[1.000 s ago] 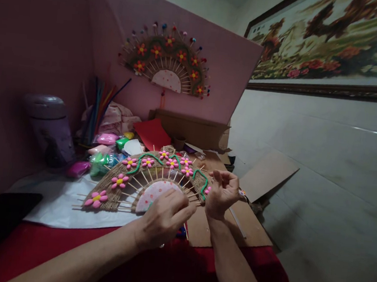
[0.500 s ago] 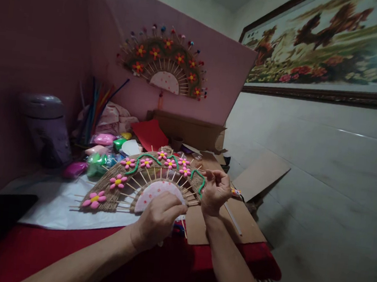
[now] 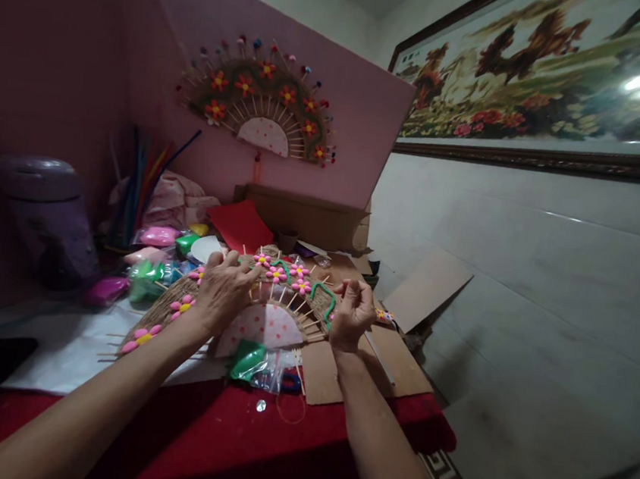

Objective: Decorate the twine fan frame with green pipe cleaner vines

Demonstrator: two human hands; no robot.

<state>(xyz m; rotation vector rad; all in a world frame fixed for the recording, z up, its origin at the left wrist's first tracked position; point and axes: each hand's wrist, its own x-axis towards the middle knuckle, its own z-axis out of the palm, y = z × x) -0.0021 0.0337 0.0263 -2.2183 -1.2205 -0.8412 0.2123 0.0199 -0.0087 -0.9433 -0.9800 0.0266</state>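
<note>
"What are you watching?"

"I'm seeing the pink-flowered fan (image 3: 265, 325) lying between seven and eight o'clock in my view."

"What's happening there?"

"The left hand (image 3: 227, 283) is bending over the fan's eleven o'clock part; the right hand (image 3: 353, 315) is curling its fingers beside the three o'clock end. Whether either is gripping anything, I'm failing to tell. A green packet (image 3: 247, 361) is sitting at six o'clock."

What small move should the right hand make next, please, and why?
Probably the right hand should bring its fingertips to the nearby green strip and press it lightly. Its thumb and fingers are drawn together close beside that strip, at the lower fan's right end. Whether they hold anything is too small to tell.
</note>
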